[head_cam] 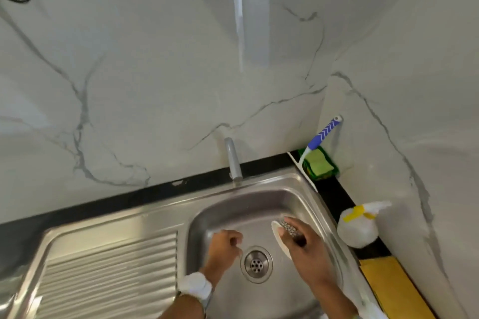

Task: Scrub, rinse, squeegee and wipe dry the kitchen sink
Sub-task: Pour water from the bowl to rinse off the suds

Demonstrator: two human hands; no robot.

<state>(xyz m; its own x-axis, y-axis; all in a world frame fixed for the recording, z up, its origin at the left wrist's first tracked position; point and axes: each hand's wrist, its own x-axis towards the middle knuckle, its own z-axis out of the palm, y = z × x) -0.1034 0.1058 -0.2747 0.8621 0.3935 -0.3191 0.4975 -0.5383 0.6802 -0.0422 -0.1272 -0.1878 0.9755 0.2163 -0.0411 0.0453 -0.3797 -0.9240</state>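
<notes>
The sink is set into the bench, its basin in the lower middle of our view with the ribbed draining board to its left and the drain at the bottom of the bowl. We judge we are in the scrubbing step, early in the task: no water runs from the tap, we see no suds or standing water, and rinsing, squeegeeing and wiping dry all seem still to come. The blue-handled brush leans in the corner over a green sponge, both untouched, a spray bottle stands on the bench just right of the basin, and a yellow cloth lies near it.

Our right hand is down inside the bowl, its fingers curled round a steel scourer and a pale pad beside it, pressed against the right wall of the basin. Our left hand, with a white watch on the wrist, hangs just left of the drain with fingers loosely curled; whether it holds anything we cannot tell.
</notes>
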